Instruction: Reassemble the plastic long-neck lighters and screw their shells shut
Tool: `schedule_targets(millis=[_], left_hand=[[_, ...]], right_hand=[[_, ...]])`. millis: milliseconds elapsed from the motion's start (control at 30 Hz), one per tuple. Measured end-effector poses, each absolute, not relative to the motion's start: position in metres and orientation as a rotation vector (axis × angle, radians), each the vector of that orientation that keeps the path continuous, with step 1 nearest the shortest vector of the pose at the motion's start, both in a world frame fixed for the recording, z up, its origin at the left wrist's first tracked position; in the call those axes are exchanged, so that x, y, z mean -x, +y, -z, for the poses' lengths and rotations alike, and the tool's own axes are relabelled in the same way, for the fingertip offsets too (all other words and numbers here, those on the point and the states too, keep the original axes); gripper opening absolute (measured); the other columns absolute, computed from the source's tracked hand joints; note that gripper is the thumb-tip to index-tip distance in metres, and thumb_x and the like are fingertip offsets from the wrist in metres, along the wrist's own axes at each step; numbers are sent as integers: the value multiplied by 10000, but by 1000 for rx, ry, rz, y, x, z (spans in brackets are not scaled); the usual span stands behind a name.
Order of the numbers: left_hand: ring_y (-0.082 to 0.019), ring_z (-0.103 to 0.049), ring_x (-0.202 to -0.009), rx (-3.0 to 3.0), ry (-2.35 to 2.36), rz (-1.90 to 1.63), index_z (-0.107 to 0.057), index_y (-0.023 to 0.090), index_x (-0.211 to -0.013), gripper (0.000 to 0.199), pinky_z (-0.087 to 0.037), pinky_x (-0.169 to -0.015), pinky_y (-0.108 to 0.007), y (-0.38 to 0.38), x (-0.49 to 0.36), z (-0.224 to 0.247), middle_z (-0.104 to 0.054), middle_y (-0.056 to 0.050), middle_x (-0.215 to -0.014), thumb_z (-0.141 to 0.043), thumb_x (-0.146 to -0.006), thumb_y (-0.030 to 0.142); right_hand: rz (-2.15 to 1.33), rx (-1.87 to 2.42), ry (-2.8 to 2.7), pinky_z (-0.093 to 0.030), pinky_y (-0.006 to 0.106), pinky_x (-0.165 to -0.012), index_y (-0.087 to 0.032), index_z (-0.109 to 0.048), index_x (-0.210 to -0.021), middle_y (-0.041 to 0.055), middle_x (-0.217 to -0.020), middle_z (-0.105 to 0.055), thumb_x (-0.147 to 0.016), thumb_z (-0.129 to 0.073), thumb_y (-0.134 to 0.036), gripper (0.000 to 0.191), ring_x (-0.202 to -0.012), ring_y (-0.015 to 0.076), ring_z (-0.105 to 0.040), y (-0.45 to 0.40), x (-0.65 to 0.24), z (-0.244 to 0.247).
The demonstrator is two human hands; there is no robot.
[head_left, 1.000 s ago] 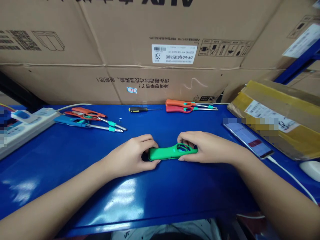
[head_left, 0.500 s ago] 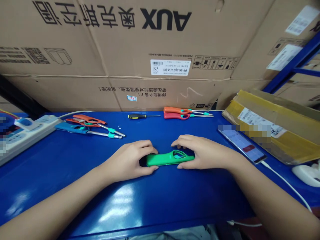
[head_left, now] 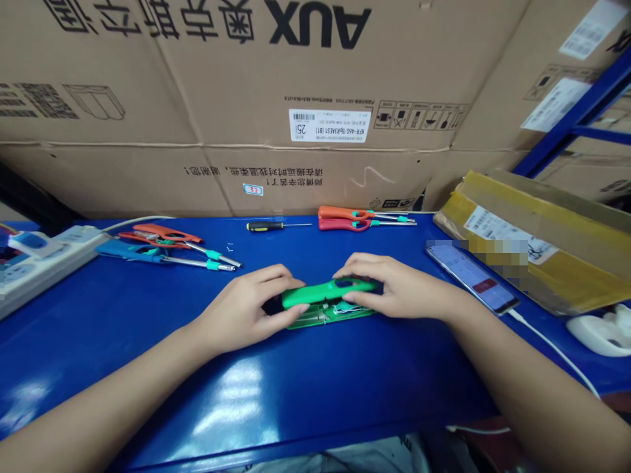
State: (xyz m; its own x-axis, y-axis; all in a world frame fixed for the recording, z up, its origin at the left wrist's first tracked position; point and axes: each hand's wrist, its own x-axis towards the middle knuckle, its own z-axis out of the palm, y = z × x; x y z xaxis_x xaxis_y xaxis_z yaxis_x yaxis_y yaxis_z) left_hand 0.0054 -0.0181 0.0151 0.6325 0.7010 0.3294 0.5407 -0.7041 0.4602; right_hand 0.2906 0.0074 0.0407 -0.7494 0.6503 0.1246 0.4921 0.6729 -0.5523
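A green lighter casing is in two halves at the middle of the blue table. The upper green shell [head_left: 318, 292] is lifted and tilted above the lower green half [head_left: 315, 318], which lies on the table with its inner parts showing. My left hand [head_left: 256, 305] grips the left end of the upper shell between thumb and fingers. At the other end, my right hand [head_left: 389, 286] pinches the same shell by its trigger-loop part. The fingertips of both hands are partly hidden behind the shell.
Behind lie a screwdriver [head_left: 266, 226], and orange [head_left: 340, 213] and red [head_left: 342, 225] lighters. Blue [head_left: 131, 250] and orange [head_left: 170, 233] lighters sit beside a power strip [head_left: 49, 263] at left. Right are a phone [head_left: 473, 276] with a cable, a taped box [head_left: 532, 243] and a white object [head_left: 599, 334].
Both hands have raised the upper green shell off the lower half and moved it slightly away, so the inner parts now show. The camera view has shifted a little.
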Motion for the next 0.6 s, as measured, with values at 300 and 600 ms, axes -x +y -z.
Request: schedule_targets(millis=[300,600], left_hand=[[-163,-687,-841,-2401,1251,-1000,-728,174,-1083,239,-547,-757,-275,-8,-4,-6,-747,-65,-997,-542,-1000,300],[-138,-640,-726,-2405,1232,-856,-725,175,-1098,279,-540,-689,-271,1,-4,6,-697,-75,-989,-524,-997,339]], right_hand=[[-513,1088,-2275,-528,349,-897,-193,-717,-1054,76,-1055,-752,-985,-494,-208,234,-979,196,-690,18,-280,-19],[-384,1100,-2396,-512,389,-883,-201,-726,-959,75,-968,-724,-975,-514,-205,212,-982,222,-635,29,-281,3]])
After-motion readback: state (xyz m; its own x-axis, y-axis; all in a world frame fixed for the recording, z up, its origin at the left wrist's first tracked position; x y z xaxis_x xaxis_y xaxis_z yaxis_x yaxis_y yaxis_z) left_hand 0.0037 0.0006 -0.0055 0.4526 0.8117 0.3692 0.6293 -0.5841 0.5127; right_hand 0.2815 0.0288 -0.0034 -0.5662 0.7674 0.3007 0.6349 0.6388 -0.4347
